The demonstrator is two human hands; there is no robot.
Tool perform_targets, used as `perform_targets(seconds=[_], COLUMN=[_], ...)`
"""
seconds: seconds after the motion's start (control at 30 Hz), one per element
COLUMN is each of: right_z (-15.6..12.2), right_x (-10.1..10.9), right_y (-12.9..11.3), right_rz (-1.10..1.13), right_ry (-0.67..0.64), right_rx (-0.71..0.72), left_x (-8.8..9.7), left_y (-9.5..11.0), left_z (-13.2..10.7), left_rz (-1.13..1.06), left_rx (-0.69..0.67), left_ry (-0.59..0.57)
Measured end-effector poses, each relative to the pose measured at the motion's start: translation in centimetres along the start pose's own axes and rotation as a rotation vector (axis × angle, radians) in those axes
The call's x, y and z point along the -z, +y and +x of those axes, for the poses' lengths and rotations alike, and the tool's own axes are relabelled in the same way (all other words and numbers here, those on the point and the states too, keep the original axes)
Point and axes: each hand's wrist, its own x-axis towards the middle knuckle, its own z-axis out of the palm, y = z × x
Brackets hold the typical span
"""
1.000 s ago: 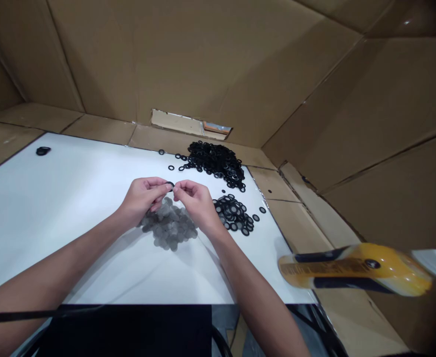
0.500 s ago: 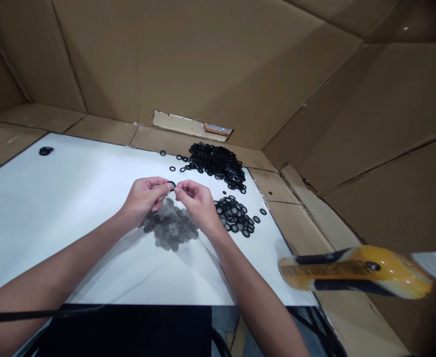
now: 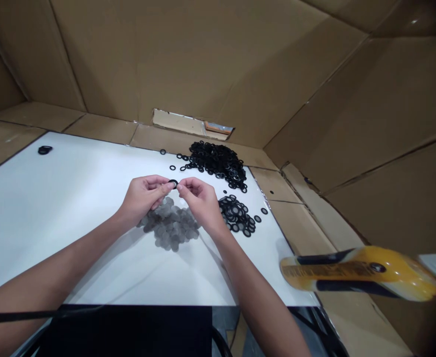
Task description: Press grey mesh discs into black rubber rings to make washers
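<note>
My left hand (image 3: 143, 196) and my right hand (image 3: 199, 198) meet fingertip to fingertip above the white table (image 3: 54, 198). Both pinch one small black ring (image 3: 173, 183) between them. Right below the hands lies a heap of grey mesh discs (image 3: 171, 223). To the right of my right hand sits a small pile of black rings with discs in them (image 3: 238, 214). Farther back is a larger heap of plain black rings (image 3: 218, 161).
Cardboard walls (image 3: 203, 59) close in the table at the back and right. A yellow and black bottle (image 3: 359, 273) lies on its side at the right front. One black item (image 3: 44, 149) sits at the far left. A black panel (image 3: 129, 329) runs along the near edge.
Both hands have stayed together on the ring with only slight finger shifts. The view has drifted a little.
</note>
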Motion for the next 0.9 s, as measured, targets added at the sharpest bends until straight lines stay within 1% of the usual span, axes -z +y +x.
perform_targets(seconds=[0.2,0.5,0.63,0.77,0.9], right_z=[-0.11,-0.11,-0.15,-0.13,-0.11], right_x=[-0.32,-0.30,-0.34,-0.19,-0.08], right_y=[0.12,0.14,0.07,-0.01,-0.08], right_rz=[-0.004,0.010,0.020,0.001,0.001], right_ry=[-0.035,-0.048,-0.048,-0.051,-0.052], right_rx=[-0.010,-0.011,0.001,0.002,0.000], left_x=[0.07,-0.40,-0.40,-0.26,-0.27], left_y=[-0.32,-0.09,-0.24,-0.27,-0.25], left_z=[0.22,0.19,0.10,0.24,0.29], left_rz=[-0.006,-0.112,-0.110,-0.102,-0.089], left_rx=[0.001,0.101,0.090,0.069,0.078], left_ry=[-0.008,-0.030,-0.059,-0.038,-0.058])
